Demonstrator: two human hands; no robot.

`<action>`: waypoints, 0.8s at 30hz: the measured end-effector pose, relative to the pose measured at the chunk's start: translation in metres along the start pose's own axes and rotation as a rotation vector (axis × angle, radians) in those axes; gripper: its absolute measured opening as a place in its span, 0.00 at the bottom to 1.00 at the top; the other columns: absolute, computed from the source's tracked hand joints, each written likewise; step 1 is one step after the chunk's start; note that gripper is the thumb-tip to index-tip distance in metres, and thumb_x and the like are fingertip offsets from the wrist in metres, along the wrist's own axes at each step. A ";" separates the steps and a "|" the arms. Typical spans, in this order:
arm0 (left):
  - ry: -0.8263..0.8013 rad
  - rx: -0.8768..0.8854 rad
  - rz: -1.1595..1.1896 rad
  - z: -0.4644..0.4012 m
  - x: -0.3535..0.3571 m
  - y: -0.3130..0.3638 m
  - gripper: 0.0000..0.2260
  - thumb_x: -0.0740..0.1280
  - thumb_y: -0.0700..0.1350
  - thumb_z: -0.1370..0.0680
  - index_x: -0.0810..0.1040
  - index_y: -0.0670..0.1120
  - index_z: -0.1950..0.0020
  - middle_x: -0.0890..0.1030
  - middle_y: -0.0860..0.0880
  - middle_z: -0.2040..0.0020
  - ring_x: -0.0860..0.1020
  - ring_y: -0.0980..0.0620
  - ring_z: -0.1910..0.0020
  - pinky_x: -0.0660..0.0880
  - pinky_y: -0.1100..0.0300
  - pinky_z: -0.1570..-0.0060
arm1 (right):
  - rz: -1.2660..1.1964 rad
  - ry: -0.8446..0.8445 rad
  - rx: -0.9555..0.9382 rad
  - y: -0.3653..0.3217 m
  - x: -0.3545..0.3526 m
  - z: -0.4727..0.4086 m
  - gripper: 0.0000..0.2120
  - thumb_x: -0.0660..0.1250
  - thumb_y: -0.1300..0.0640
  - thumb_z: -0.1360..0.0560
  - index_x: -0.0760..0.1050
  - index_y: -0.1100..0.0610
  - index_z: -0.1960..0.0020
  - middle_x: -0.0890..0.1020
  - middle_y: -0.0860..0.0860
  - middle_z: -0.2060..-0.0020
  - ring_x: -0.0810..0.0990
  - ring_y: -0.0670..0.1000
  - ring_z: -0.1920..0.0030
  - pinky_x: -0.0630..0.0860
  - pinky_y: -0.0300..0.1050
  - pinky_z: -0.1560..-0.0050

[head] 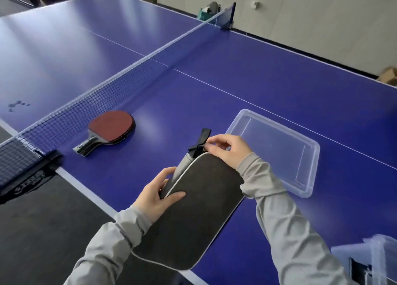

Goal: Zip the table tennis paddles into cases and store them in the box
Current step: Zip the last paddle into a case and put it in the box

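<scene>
Head view, two people talking it over.

— Where is the case?

— The dark case (193,209) is held above the near edge of the blue table (268,87), its narrow end pointing far. The left hand (158,195) grips its left side, thumb on top and fingers curled underneath.

— And the other hand?

— The right hand (225,150) is at the far end of the case, fingertips pinched together at the zipper beside the black strap (200,142). The zipper pull itself is too small to make out.

— Anything else on the table?

— Red paddles (109,130) lie stacked near the net (103,91), to the left. A clear lid (277,149) lies flat to the right of the hands. A clear box (373,256) sits at the near right corner.
</scene>
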State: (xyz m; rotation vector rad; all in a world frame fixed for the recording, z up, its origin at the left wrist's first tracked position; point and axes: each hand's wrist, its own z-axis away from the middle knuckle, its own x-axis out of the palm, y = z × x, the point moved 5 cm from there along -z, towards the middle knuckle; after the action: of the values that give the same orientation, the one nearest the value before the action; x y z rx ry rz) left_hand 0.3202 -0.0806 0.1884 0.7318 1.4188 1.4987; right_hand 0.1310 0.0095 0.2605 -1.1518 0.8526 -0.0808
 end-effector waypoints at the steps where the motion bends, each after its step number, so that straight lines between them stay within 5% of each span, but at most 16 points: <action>1: -0.018 -0.001 -0.005 -0.007 -0.003 0.001 0.20 0.71 0.48 0.30 0.70 0.63 0.42 0.83 0.51 0.52 0.82 0.53 0.53 0.77 0.63 0.53 | -0.028 -0.023 0.030 0.001 -0.002 -0.007 0.02 0.70 0.52 0.28 0.78 0.47 0.59 0.76 0.51 0.62 0.73 0.48 0.61 0.68 0.29 0.60; 6: -0.110 -0.006 -0.066 -0.035 -0.012 -0.001 0.21 0.71 0.51 0.30 0.70 0.62 0.41 0.83 0.54 0.52 0.82 0.54 0.53 0.77 0.63 0.52 | -0.028 -0.164 0.139 0.008 -0.006 -0.030 0.09 0.70 0.56 0.28 0.79 0.61 0.52 0.81 0.57 0.59 0.77 0.49 0.56 0.74 0.46 0.49; 11: -0.203 0.006 -0.085 -0.068 -0.021 -0.005 0.22 0.71 0.50 0.31 0.69 0.58 0.39 0.83 0.53 0.53 0.82 0.55 0.54 0.77 0.62 0.51 | 0.029 0.015 0.179 0.009 -0.012 -0.048 0.05 0.71 0.62 0.31 0.77 0.60 0.56 0.79 0.56 0.63 0.78 0.58 0.57 0.75 0.52 0.46; 19: -0.379 0.028 -0.050 -0.114 -0.054 -0.009 0.20 0.72 0.42 0.27 0.70 0.55 0.40 0.84 0.53 0.54 0.81 0.54 0.54 0.77 0.60 0.49 | -0.112 0.343 0.293 0.005 -0.003 -0.055 0.13 0.68 0.68 0.32 0.75 0.51 0.67 0.78 0.49 0.70 0.75 0.47 0.67 0.73 0.33 0.59; 24: -0.461 0.035 -0.054 -0.137 -0.084 -0.008 0.20 0.72 0.40 0.28 0.70 0.54 0.40 0.84 0.49 0.55 0.81 0.49 0.53 0.78 0.54 0.47 | -0.172 0.506 0.366 0.003 0.012 -0.057 0.12 0.70 0.67 0.32 0.76 0.52 0.68 0.78 0.49 0.70 0.75 0.47 0.67 0.74 0.40 0.56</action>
State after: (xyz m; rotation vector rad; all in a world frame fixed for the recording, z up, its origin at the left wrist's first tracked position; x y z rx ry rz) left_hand 0.2340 -0.2155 0.1729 0.9800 1.1047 1.1692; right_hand 0.1025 -0.0384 0.2441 -0.8628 1.1241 -0.6669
